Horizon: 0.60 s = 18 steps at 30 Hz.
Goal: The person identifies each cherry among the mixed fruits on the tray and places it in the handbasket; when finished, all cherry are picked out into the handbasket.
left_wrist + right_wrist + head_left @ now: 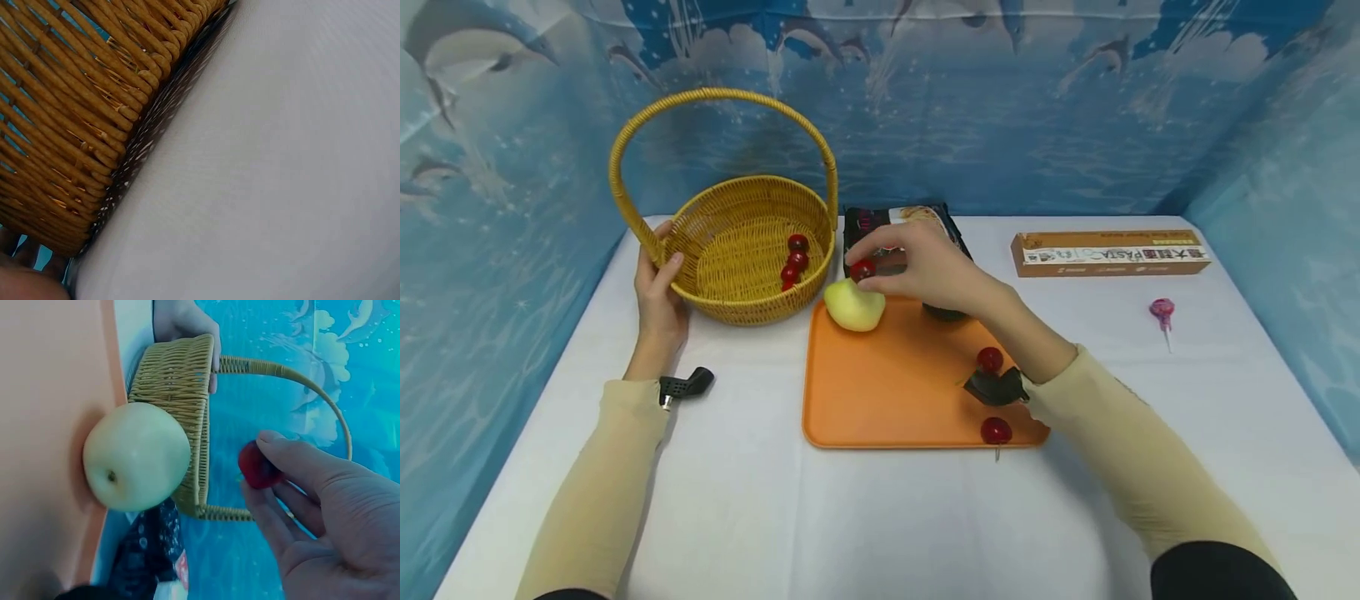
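My left hand (658, 296) grips the left rim of a yellow wicker basket (730, 304), its thumb over the edge. Inside the basket, several cherries (797, 260) lie in a row at the right side. Between the thumb and fingers of my right hand (917, 262) is a red cherry (259, 465), pinched above a pale green apple (854, 307). That apple sits at the far left corner of an orange tray (880, 392), close by the basket. Two more cherries lie at the tray's right side, one (990, 359) beside my wrist and another (996, 430) near the front edge.
Behind the tray lies a black packet (868, 221), partly covered by my right hand. A dark rounded object (943, 313) shows under that wrist. Farther right are a long brown pasta box (1108, 253) and a pink lollipop (1162, 310). A blue curtain (925, 125) hangs behind.
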Motion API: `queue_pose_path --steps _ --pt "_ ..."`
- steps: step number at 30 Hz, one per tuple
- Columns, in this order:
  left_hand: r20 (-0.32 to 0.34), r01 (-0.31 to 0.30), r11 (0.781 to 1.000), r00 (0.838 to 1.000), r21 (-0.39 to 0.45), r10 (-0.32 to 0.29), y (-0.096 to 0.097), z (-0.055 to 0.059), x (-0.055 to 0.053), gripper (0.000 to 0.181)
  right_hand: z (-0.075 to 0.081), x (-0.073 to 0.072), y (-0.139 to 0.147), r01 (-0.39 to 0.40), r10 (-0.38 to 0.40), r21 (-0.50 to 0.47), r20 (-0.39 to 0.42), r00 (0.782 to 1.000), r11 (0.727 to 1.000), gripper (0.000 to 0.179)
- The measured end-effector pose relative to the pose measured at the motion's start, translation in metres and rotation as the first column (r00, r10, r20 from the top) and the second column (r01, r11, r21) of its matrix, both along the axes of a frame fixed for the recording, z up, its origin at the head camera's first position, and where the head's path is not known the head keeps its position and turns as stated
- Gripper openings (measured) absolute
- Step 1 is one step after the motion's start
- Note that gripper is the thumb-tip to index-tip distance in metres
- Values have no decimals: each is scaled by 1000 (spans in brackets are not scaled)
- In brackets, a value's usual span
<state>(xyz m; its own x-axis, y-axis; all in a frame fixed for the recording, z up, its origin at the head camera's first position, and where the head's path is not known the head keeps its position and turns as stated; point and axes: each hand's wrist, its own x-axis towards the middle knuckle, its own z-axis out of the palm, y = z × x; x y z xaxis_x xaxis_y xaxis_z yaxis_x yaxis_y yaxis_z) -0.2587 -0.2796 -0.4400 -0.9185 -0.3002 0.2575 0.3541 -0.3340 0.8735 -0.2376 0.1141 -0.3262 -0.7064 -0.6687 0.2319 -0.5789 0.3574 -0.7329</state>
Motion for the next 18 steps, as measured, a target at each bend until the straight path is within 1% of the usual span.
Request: queue_pose_path --steps 4,8,12,16,18 --pt "1 -2 1000 1000 5 2 -5 4 0 50 2 -11 -26 36 -36 -8 -49 998 999 30" --pt "-12 -10 1000 1000 25 10 -7 6 1 50 3 -20 -51 65 -64 10 -79 995 998 28" --pt "0 -8 1000 1000 29 8 -5 4 1 49 -1 -29 -70 101 -98 29 -74 992 995 27" --pt "16 -4 1000 1000 2 4 -2 1 0 49 -6 -37 -84 129 -127 39 -48 991 991 25" --pt "13 -3 1000 1000 -4 3 -3 1 0 50 -8 -40 -93 122 -119 48 -50 992 991 24"
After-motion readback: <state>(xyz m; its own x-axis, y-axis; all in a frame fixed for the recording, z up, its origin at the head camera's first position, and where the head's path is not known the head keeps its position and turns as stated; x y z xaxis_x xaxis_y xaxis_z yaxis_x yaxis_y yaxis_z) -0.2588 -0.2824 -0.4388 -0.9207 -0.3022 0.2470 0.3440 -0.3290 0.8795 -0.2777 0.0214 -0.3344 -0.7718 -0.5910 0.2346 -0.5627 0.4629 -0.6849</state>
